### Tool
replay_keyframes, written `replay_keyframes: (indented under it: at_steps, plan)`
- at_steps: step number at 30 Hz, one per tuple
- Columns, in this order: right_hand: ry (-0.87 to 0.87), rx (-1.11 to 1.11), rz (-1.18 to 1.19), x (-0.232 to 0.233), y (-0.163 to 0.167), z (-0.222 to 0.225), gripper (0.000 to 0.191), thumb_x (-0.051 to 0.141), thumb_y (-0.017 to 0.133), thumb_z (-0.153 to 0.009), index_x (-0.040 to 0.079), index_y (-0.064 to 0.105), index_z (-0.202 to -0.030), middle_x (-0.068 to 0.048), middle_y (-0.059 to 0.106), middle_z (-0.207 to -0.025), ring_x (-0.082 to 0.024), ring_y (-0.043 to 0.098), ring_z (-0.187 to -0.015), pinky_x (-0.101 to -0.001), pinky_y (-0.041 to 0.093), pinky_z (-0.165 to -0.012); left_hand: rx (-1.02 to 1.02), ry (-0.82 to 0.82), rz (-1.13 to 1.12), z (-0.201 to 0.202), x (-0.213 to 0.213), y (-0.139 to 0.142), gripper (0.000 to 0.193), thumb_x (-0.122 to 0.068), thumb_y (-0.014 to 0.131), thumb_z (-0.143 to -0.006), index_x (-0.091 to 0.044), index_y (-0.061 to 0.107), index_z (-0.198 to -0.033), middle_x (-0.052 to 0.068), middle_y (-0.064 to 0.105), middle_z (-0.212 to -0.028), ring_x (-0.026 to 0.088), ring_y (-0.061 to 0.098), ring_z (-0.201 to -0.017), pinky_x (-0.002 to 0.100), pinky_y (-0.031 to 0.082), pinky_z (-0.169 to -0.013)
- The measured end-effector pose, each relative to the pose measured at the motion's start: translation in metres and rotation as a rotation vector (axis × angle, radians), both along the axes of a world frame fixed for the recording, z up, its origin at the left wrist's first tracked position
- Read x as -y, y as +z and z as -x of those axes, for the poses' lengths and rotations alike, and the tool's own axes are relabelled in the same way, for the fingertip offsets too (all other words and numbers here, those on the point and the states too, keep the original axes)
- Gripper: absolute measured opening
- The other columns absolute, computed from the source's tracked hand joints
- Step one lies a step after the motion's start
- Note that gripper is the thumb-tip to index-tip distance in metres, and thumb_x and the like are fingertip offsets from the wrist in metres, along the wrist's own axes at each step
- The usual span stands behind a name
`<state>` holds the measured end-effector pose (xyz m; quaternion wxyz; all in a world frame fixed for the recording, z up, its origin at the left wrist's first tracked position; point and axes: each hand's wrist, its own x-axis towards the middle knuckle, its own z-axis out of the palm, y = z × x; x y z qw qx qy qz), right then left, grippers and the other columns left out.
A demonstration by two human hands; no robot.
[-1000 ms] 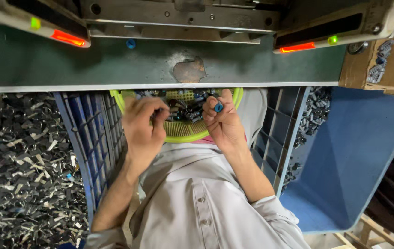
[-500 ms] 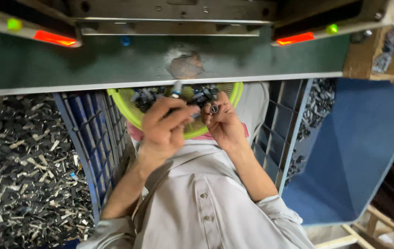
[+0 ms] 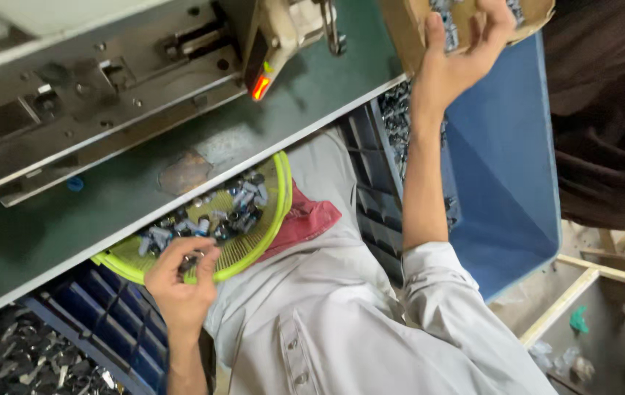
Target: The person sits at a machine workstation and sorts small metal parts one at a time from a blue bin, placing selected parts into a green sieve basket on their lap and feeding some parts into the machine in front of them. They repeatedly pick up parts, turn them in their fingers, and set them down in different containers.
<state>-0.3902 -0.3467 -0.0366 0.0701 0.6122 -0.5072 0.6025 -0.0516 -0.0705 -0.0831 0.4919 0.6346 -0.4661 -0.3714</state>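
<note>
1. Down on the lap, the left hand (image 3: 181, 281) rests at the near rim of a round yellow-green basket (image 3: 268, 227), its fingers curled shut on a small dark metal part (image 3: 189, 261).
2. Small grey and blue metal parts (image 3: 214, 219) lie heaped in the basket, which sits partly under the edge of the green machine table (image 3: 107, 212).
3. Up and to the right, the right hand (image 3: 459, 55) is raised with the arm stretched out; its fingers are spread against the underside and rim of a cardboard box (image 3: 408, 29) that holds more small parts.
4. Whether the right hand truly grips the box or only props it, I cannot tell.
5. A red light (image 3: 260, 88) glows on the grey machine (image 3: 107, 80) above the table.
6. A blue bin (image 3: 503, 168) stands just beside the right arm, and a blue crate (image 3: 100, 322) lies beside the left wrist.
7. Loose dark metal scraps (image 3: 12, 358) fill the corner beyond the crate.
8. A red cloth (image 3: 309, 219) lies on the pale shirt (image 3: 327, 322), touching the basket.
</note>
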Motion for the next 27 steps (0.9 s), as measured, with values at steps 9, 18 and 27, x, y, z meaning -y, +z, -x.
replay_keyframes:
  at_steps: [9, 18, 27]
  plan:
    - [1.348, 0.363, -0.895, -0.184, -0.071, -0.151, 0.037, 0.015, 0.067, -0.101, 0.001, 0.061, -0.135, -0.014, 0.063, -0.137, -0.026, 0.062, -0.125, -0.0402, 0.052, -0.106, -0.451, 0.027, 0.134, 0.022, 0.009, 0.000, 0.014, 0.007, 0.070, -0.092, 0.002, 0.066, -0.105, 0.009, 0.068, -0.101, 0.014, 0.067, -0.089, 0.026, 0.057, -0.078]
    - [1.064, 0.548, -0.898, -0.201, -0.081, -0.157, 0.035, -0.022, 0.065, -0.090, -0.003, 0.052, -0.115, -0.018, 0.067, -0.114, -0.023, 0.070, -0.107, -0.0346, 0.060, -0.094, -0.121, -0.014, 0.132, 0.002, 0.023, 0.022, 0.015, 0.001, 0.070, -0.087, -0.001, 0.065, -0.101, 0.006, 0.070, -0.084, 0.012, 0.070, -0.072, 0.023, 0.054, -0.068]
    - [1.026, 1.651, -1.386, -0.178, -0.076, -0.179, 0.019, 0.002, 0.063, -0.098, -0.002, 0.045, -0.100, -0.019, 0.063, -0.085, -0.027, 0.062, -0.072, -0.0342, 0.052, -0.062, -0.553, -0.209, 0.228, -0.027, 0.006, 0.050, 0.009, -0.009, 0.077, -0.093, -0.007, 0.072, -0.100, 0.005, 0.071, -0.075, 0.014, 0.067, -0.058, 0.027, 0.053, -0.055]
